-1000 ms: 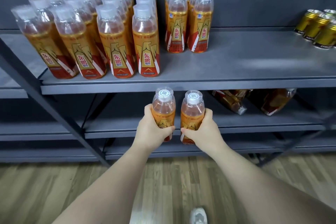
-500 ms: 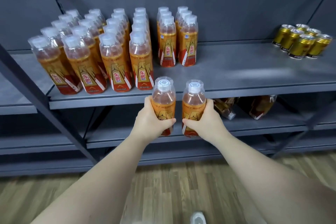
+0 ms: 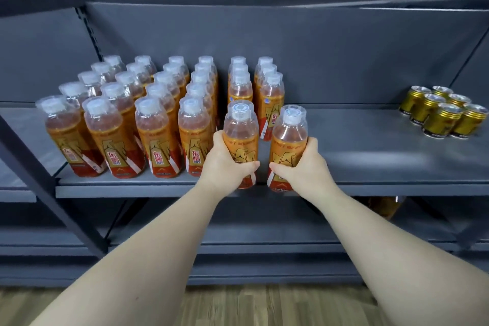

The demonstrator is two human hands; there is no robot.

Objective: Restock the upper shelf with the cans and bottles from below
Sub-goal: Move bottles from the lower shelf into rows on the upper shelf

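Note:
My left hand [image 3: 223,164] grips an orange drink bottle [image 3: 240,130] with a clear cap, upright at the front edge of the grey upper shelf [image 3: 370,161]. My right hand [image 3: 304,167] grips a second, matching bottle [image 3: 289,137] just to its right, also at the shelf's front edge. Both bottles stand in front of two short rows of the same bottles [image 3: 268,87]. To the left, several rows of identical bottles [image 3: 132,114] fill the shelf. Whether the held bottles rest on the shelf cannot be told.
Several gold cans [image 3: 442,111] stand at the far right of the upper shelf, with bare shelf between them and my hands. One orange bottle [image 3: 386,206] lies on the lower shelf at right. A dark diagonal brace [image 3: 47,193] crosses at left. Wooden floor lies below.
Both hands have lifted their bottles from the lower shelf level up to the front edge of the upper shelf. The view has tilted upward.

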